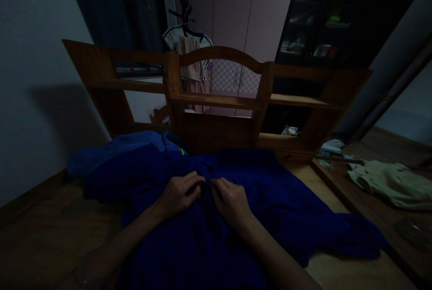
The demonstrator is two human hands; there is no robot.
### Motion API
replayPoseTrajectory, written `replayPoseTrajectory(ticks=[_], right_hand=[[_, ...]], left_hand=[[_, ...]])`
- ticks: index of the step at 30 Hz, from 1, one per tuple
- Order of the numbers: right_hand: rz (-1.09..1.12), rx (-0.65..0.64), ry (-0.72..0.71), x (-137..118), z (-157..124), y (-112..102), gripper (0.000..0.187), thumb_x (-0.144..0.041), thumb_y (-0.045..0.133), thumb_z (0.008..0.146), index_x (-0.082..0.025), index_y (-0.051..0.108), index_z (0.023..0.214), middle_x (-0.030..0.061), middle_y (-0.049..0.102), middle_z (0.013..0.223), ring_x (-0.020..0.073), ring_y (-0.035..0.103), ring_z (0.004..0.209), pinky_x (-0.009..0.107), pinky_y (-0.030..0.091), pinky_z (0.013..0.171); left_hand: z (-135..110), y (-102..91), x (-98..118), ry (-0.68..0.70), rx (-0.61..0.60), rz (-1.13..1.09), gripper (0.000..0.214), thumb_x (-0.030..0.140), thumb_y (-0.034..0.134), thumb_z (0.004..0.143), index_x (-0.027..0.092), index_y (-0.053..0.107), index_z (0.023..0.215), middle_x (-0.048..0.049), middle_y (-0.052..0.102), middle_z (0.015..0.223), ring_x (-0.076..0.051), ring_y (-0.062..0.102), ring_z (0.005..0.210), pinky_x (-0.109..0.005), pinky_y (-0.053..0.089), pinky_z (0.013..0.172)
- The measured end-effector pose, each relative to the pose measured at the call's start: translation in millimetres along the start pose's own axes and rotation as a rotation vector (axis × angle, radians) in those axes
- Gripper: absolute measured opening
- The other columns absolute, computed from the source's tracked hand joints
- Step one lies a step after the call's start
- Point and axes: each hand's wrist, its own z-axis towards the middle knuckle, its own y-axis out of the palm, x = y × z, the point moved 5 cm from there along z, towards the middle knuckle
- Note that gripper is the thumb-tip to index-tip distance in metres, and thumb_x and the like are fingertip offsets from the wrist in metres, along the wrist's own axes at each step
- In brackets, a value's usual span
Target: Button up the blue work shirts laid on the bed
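A dark blue long-sleeved garment [283, 204] lies spread over a wooden bed surface, one sleeve reaching out to the right. Near its upper middle, my left hand [180, 193] pinches the cloth between thumb and fingers. Just to the right, my right hand [232, 200] grips the facing edge of the same front opening. The fingertips of both hands almost meet. Whether a button or other fastener sits between them is too dark to make out. Behind the garment, on the left, lies a lighter blue piece of clothing [135, 141].
A wooden headboard with shelves [216, 101] stands across the far side. At the right, pale green cloth [391, 182] lies on a lower brown surface. Clothes on a hanger [191, 49], pink cabinets [232, 11] and a dark cabinet [337, 24] stand farther back. A white wall [37, 78] borders the left.
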Motion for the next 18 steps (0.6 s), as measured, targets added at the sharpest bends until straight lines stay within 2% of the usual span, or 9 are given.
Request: replayPoseTrajectory(ticks=[3, 5, 9, 14, 16, 18], right_hand=[[0.021, 0.031, -0.002, -2.6, 0.6, -5.7, 0.024, -0.019, 0.045, 0.089, -0.019, 0.057, 0.109, 0.0053, 0.061, 0.087, 0.0157, 0.059, 0.082, 0.026, 0.045, 0.074], [0.049, 0.098, 0.009, -3.9, 1.4, -15.3, 0.031, -0.021, 0.047, 0.087, -0.019, 0.054, 0.117, 0.0076, 0.06, 0.096, 0.0182, 0.056, 0.092, 0.031, 0.045, 0.082], [0.127, 0.227, 0.028, 0.2, 2.0, -36.9, 0.047, -0.028, 0.052, 0.085, -0.019, 0.042, 0.131, 0.0116, 0.05, 0.119, 0.0223, 0.047, 0.113, 0.038, 0.04, 0.097], [0.206, 0.292, 0.134, 23.6, 4.0, -50.1, 0.038, -0.02, 0.043, 0.09, -0.019, 0.043, 0.128, 0.0113, 0.05, 0.119, 0.0196, 0.048, 0.112, 0.036, 0.041, 0.097], [0.229, 0.301, 0.163, 33.3, 5.8, -53.5, 0.034, -0.018, 0.042, 0.09, -0.019, 0.046, 0.123, 0.0102, 0.051, 0.115, 0.0186, 0.05, 0.108, 0.035, 0.042, 0.094], [0.249, 0.251, 0.157, 40.0, 8.1, -54.8, 0.03, -0.021, 0.045, 0.089, -0.02, 0.049, 0.118, 0.0087, 0.053, 0.111, 0.0182, 0.052, 0.105, 0.034, 0.043, 0.091]], left_hand=[[-1.3, -4.1, -1.2, -0.04, 0.051, -0.031, 0.02, 0.02, 0.043, 0.086, 0.018, 0.059, 0.098, -0.0044, 0.064, 0.092, -0.016, 0.061, 0.086, -0.024, 0.046, 0.074], [-3.1, -9.5, -6.0, -0.116, 0.122, -0.081, 0.018, 0.021, 0.041, 0.087, 0.017, 0.058, 0.093, -0.0045, 0.063, 0.09, -0.017, 0.06, 0.087, -0.026, 0.045, 0.075], [-10.9, -24.3, -23.7, -0.323, 0.342, -0.161, 0.02, 0.025, 0.038, 0.088, 0.016, 0.056, 0.086, -0.002, 0.058, 0.08, -0.016, 0.056, 0.076, -0.025, 0.043, 0.068], [-18.5, -47.2, -46.1, -0.496, 0.606, -0.098, 0.017, 0.024, 0.037, 0.087, 0.017, 0.053, 0.087, 0.0036, 0.042, 0.06, -0.011, 0.042, 0.052, -0.022, 0.033, 0.05], [-14.8, -55.8, -52.7, -0.532, 0.596, 0.0, 0.016, 0.023, 0.037, 0.087, 0.017, 0.052, 0.089, 0.0045, 0.04, 0.056, -0.012, 0.041, 0.048, -0.022, 0.032, 0.05], [-6.2, -62.1, -56.9, -0.565, 0.468, 0.17, 0.016, 0.024, 0.037, 0.087, 0.018, 0.052, 0.088, 0.0023, 0.049, 0.061, -0.014, 0.049, 0.054, -0.023, 0.035, 0.054]])
